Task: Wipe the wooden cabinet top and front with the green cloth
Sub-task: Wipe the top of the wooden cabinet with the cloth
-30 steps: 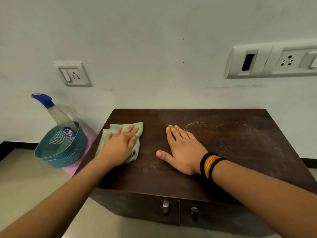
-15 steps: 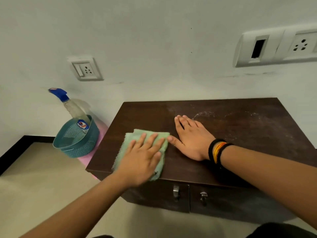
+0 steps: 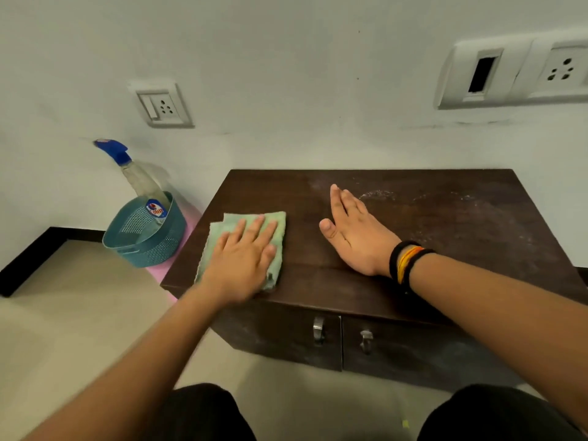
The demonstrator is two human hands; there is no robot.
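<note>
A dark wooden cabinet top stands against the white wall, with its two-door front below. A folded green cloth lies on the top's left part, near the front edge. My left hand presses flat on the cloth, fingers spread, covering most of it. My right hand rests open on the bare wood to the right of the cloth, a gap between them. It has bands on the wrist. Pale dusty smears show on the top beyond my right hand.
A teal perforated basket holding a spray bottle with a blue trigger sits on a pink stand left of the cabinet. Two metal handles are on the doors. Wall sockets hang above. My knees are at the bottom edge.
My left hand slid the cloth from the back left toward the front, up against my right thumb, then a little left again. My right hand stayed in place on the top.
</note>
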